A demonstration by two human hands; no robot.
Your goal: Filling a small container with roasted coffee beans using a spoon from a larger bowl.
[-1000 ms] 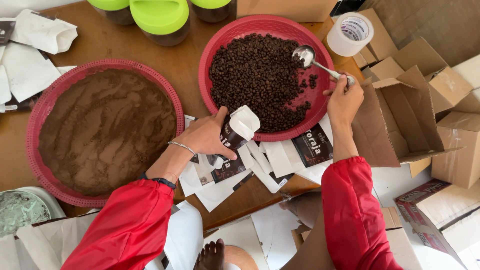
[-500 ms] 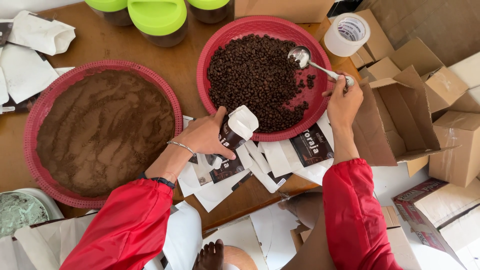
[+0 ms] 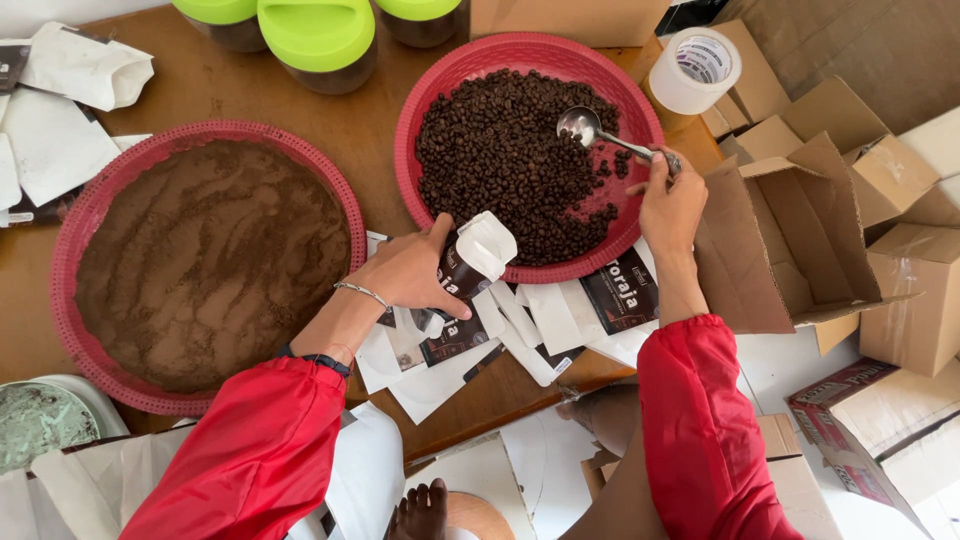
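Over the round red plastic tray (image 3: 640,110) of dark coffee beans, the right hand (image 3: 672,205) pinches a shiny metal spoon (image 3: 598,132), bowl empty. At that tray's near rim, the left hand (image 3: 410,272) grips 1 small white-and-black paper pouch (image 3: 470,260), open-mouthed.

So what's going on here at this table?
A person in red sleeves is working over a red tray of coffee beans. The right hand holds a metal spoon with its bowl over the beans. The left hand holds a small white and dark pouch at the tray's near rim, above a pile of more pouches. A second red tray of brown ground coffee sits to the left, and cardboard boxes stand at the right.
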